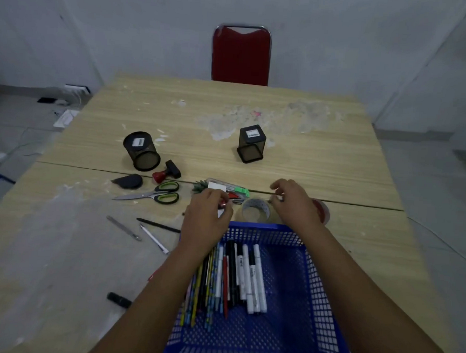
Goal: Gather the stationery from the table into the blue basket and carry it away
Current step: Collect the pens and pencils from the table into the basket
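The blue basket [309, 293] stands at the table's near edge and holds several pens, pencils and white markers [237, 276]. Just beyond its far rim my left hand [208, 215] curls round a small red item [223, 202]. My right hand [292, 203] hovers to the right, thumb and fingertips pinched on a small pale object [277, 198] that is too blurred to name. A clear tape roll [255, 210] sits between the hands. Behind my right hand a red tape roll [323, 209] is partly hidden. Behind my left hand lies a pile of small stationery [234, 189].
To the left lie green-handled scissors [155, 195], a red-and-black stamp [167, 173], a black oval item [127, 181], loose pens [156, 225], a metal stick [124, 228] and a black cap [118, 300]. A round mesh holder [141, 151], a square one [251, 143] and a red chair [241, 55] are farther back.
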